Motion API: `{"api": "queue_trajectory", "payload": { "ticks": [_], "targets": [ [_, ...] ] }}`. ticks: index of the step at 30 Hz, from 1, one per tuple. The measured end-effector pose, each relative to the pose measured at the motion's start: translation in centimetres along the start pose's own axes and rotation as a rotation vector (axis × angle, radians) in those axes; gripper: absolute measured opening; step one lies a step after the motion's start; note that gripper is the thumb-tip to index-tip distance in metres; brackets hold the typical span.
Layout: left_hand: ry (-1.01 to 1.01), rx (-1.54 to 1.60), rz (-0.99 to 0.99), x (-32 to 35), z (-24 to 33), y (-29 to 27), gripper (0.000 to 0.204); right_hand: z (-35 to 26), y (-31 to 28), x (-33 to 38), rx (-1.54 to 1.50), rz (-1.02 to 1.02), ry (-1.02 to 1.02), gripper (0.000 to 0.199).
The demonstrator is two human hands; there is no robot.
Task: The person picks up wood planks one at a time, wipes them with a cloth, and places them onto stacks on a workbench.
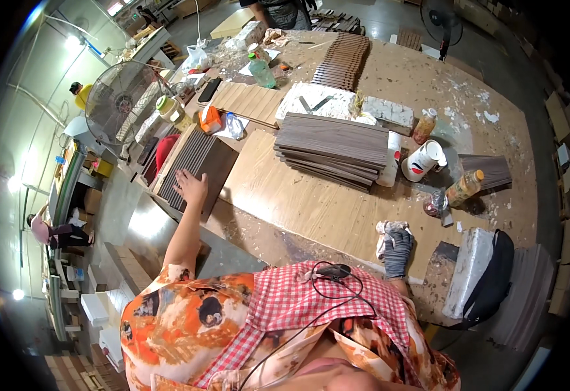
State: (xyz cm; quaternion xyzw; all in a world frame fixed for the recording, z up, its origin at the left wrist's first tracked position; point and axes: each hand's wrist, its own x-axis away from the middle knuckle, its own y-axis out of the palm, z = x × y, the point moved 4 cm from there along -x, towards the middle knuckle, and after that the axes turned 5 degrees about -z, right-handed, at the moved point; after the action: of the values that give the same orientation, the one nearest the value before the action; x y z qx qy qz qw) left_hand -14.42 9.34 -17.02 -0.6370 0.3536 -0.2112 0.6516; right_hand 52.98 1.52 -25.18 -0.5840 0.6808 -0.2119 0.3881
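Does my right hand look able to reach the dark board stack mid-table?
Probably yes: nothing stands between your gloved right hand and the dark board stack, though a crumpled cloth lies against that hand.

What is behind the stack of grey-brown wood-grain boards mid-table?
Behind the boards, a white stained slab shows, with a narrower speckled white block to its right; the slab's near edge is covered.

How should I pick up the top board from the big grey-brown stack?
Probably best to pinch the flat, grey-brown wood-grain board at its near left corner, thumb above, coming from the near left. It lies flat, and the thin edges beneath look staggered there, while a white cylindrical container crowds its right end.
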Motion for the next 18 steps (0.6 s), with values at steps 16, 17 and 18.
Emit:
{"api": "queue_trajectory", "payload": {
  "ticks": [16, 17, 18],
  "targets": [
    [0.297, 0.01, 0.053, 4.8, 1.6, 0.0, 0.08, 0.9, 0.9, -1.6, 0.107, -0.015, -0.085, 0.025],
    [0.3, -0.004, 0.054, 4.9, 1.7, -0.2, 0.08, 0.7, 1.0, -1.4, 0.217, 0.002, -0.104, 0.027],
    [0.325, 0.031, 0.056, 5.0, 1.8, -0.4, 0.079, 0.3, 1.1, -1.2, 0.326, 0.025, -0.123, 0.03]
  ]
}}
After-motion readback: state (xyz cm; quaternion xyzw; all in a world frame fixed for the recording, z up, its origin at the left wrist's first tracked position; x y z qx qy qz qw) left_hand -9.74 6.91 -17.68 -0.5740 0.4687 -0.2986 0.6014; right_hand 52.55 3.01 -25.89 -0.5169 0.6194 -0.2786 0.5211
